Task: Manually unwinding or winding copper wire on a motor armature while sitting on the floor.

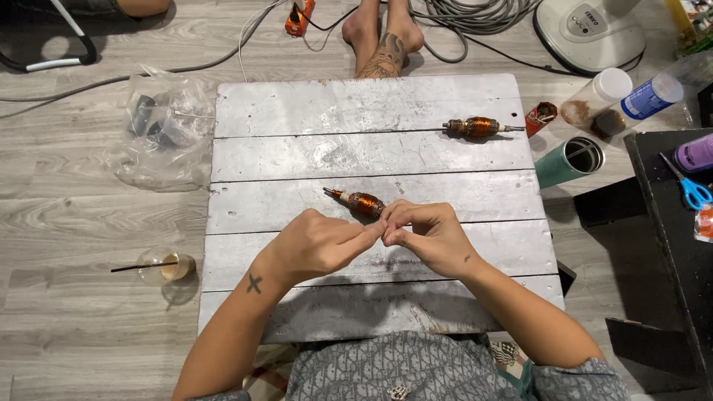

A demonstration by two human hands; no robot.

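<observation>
My L hand [319, 243] & R hand [427, 236] pinch near armature [359, 203] end at table [297, 104] centre, mid-winding I'd guess; next needs steady pull, w/ 2nd armature [477, 128] farther back.

floor left: plastic bag [160, 130], cup [169, 266]
table top: second armature [479, 128]
right: green tumbler [568, 161], scissors [691, 188], white bottles [627, 100]

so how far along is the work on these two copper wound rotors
One copper-wound rotor lies set aside at the board's far edge; whether it is finished cannot be told. The second rotor is in hand: left hand and right hand pinch at its near end. Nothing shows completed.
</observation>
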